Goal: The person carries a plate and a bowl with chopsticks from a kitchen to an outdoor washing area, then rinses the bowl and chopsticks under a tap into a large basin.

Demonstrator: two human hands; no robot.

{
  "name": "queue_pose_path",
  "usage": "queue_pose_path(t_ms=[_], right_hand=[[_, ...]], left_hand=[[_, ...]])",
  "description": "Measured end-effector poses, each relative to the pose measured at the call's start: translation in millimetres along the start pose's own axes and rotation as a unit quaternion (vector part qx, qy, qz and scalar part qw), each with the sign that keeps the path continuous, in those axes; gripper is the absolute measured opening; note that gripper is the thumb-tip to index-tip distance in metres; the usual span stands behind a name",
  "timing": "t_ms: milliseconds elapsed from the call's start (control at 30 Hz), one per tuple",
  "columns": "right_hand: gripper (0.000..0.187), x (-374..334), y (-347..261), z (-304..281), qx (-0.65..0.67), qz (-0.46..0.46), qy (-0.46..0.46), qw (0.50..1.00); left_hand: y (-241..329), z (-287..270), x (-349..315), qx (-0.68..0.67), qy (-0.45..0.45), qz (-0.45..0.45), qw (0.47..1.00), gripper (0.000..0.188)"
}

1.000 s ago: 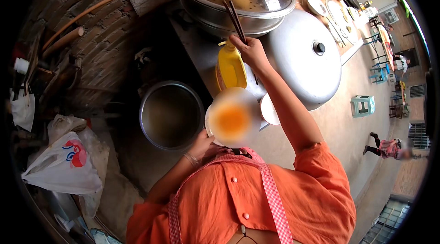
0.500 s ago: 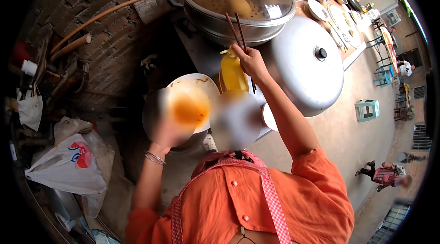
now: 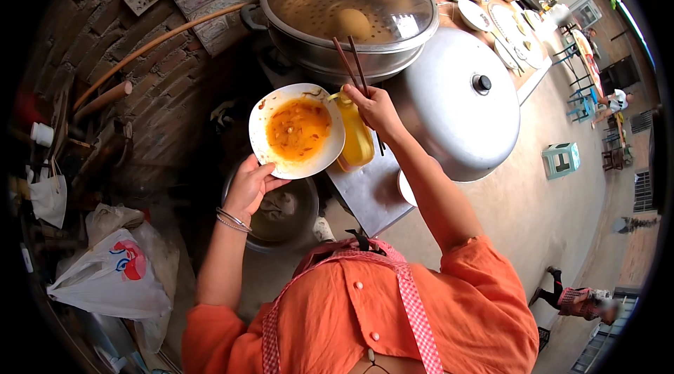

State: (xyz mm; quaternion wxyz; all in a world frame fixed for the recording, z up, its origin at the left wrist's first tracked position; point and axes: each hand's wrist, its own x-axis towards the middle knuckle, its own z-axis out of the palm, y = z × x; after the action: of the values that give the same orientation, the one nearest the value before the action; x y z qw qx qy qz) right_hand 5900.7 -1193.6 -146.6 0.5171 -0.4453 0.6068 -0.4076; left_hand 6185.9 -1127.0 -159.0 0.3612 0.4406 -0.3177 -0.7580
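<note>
Beside a yellow plastic jug [image 3: 359,148], the left hand [image 3: 247,188] pinches the rim of a round white bowl [image 3: 336,128]; its orange liquid [image 3: 298,129], flecked with bits, looks mixed but not emptied out. Curled around two dark brown wooden chopsticks [image 3: 348,65], the right hand [image 3: 379,108] holds them clear of it.

The left hand [image 3: 249,188] holds a white bowl [image 3: 321,158].
Orange liquid [image 3: 298,132] lies inside; the right hand [image 3: 375,108] holds brown chopsticks [image 3: 357,61].
</note>
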Motion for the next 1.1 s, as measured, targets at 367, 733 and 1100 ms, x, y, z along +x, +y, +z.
queue_pose_path(t_ms=[367, 733, 1100], right_hand=[[0.039, 0.1, 5.2, 2.8, -0.008, -0.016, 0.026, 1.000], [0.028, 8.0, 16.0, 4.3, -0.014, -0.098, 0.015, 0.995], [0.026, 11.3, 20.6, 5.3, 0.032, -0.124, -0.002, 0.992]], left_hand=[[18.7, 17.5, 1.5, 0.019, -0.010, -0.006, 1.000, 0.032], [14.1, 14.0, 2.6, 0.014, 0.005, 0.003, 1.000, 0.032], [11.4, 14.6, 0.7, 0.005, 0.005, 0.001, 1.000, 0.033]])
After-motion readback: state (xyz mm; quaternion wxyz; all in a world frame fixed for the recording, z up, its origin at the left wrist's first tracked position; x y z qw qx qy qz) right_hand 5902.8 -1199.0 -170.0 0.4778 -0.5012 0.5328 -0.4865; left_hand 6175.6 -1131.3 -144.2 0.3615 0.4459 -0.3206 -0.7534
